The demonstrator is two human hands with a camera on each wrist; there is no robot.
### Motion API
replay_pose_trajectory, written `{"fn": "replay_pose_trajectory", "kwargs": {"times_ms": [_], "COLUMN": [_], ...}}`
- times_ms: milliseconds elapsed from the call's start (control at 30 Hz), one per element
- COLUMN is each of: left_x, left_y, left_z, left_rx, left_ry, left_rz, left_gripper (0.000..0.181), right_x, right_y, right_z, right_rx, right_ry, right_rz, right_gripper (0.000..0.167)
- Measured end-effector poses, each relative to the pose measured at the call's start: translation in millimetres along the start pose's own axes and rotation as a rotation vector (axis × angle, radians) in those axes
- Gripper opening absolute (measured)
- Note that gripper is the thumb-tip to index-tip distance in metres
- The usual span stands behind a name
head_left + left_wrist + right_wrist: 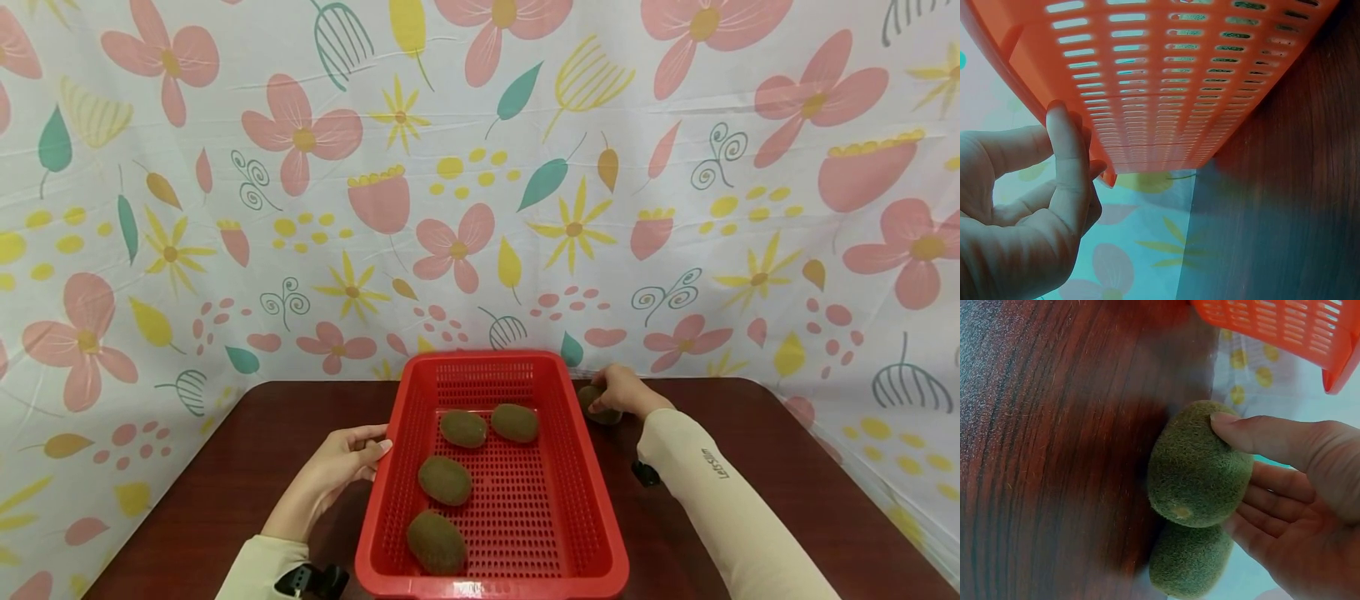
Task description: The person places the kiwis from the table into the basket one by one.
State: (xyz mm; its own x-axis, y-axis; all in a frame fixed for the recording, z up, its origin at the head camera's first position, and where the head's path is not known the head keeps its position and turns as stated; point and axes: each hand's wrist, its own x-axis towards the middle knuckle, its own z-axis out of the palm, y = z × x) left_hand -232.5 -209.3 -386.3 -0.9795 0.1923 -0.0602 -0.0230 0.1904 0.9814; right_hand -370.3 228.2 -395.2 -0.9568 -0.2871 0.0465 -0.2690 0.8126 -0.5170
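Note:
A red slotted plastic basket (517, 492) stands on the table with several brown fuzzy kiwis inside, among them one kiwi (437, 542) at the near left. My left hand (341, 467) holds the basket's left rim between thumb and fingers; the left wrist view shows that hand (1041, 200) at the rim from below. Beyond the basket's right side, my right hand (622, 392) grips a kiwi (596, 406) just off the far right corner. In the right wrist view the thumb lies on this kiwi (1197, 469), and a second kiwi (1188, 562) sits right behind it.
The dark red-brown table (247, 475) ends at a hanging cloth (465, 183) printed with flowers and leaves, close behind the basket. Table surface lies to both sides of the basket.

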Motion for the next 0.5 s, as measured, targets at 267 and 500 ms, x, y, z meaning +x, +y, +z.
{"fn": "replay_pose_trajectory", "kwargs": {"times_ms": [267, 500], "left_x": [0.0, 0.0], "left_y": [0.1, 0.5], "left_z": [-0.1, -0.2], "left_rx": [-0.002, -0.003], "left_ry": [-0.003, -0.008], "left_rz": [0.000, 0.003], "left_gripper": [0.049, 0.049], "right_x": [-3.5, -7.5], "right_y": [-2.1, -6.4], "right_z": [-4.3, -12.2], "right_rx": [0.011, 0.062], "right_ry": [-0.011, -0.031], "right_rz": [-0.018, -0.034], "right_gripper": [0.042, 0.045]}}
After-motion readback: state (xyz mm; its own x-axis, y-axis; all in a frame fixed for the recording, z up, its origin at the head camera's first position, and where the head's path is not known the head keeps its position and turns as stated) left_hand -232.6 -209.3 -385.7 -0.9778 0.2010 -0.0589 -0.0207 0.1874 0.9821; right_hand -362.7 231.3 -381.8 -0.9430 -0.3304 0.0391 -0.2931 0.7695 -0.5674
